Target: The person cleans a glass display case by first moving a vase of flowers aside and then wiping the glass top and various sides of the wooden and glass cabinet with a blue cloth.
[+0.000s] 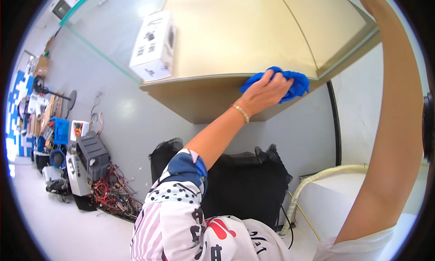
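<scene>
My left hand (272,87), with a beaded bracelet at the wrist, grips a bunched blue cloth (295,82). The cloth lies against the front edge of a beige cabinet shelf (234,33), near its right corner. Part of the cloth hangs below that edge. A white box (154,47) bearing print and small pictures stands on the shelf at its left end. On the right my other arm reaches up past the cabinet's side, and its hand is beyond the upper rim of the view.
A glass panel (102,53) edges the cabinet's left side. On the floor at left are a tangle of wires (114,193), a grey plastic case (93,155) and a blue crate (61,131). A pale wrapped hose (323,176) curves at lower right.
</scene>
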The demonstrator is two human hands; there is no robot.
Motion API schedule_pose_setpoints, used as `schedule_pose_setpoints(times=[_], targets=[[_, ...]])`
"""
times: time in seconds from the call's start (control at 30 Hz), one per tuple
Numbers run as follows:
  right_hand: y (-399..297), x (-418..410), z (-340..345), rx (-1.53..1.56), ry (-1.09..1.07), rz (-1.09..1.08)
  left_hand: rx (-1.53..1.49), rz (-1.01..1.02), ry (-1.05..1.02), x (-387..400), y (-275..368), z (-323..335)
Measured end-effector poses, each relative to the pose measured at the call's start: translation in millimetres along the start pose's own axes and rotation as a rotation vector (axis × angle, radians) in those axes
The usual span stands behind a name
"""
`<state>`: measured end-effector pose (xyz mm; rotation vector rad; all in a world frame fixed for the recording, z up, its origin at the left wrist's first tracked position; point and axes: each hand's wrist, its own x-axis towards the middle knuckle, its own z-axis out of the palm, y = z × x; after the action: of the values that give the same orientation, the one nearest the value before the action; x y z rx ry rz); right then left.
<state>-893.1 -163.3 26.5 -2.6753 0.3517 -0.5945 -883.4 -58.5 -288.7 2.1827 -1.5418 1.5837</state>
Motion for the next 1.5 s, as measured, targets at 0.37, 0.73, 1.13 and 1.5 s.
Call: schedule_pose_setpoints(times=[0.37,0.73,1.13,1.5], targets=[[59.6,69.6,-46.6,0.798,-0.4,0.362,0.163,-0.428,-0.106,-193.0,-162.1,-98.1],[163.3,119.8,-47.9,0.814,-0.289,0.322,-0.042,-1.772,0.362,-188.6,-141.4,-65.0],[-29.1,-7.2,6.2,0.076,0.144,0.176,-0.699,-1.678,-0.062,-136.8,-1.3,-60.5],[-29.9,-74.6,90.9,-0.049,0.819,-0.173,-1.634,-1.617,0.213,-72.9,-118.0,-176.2]])
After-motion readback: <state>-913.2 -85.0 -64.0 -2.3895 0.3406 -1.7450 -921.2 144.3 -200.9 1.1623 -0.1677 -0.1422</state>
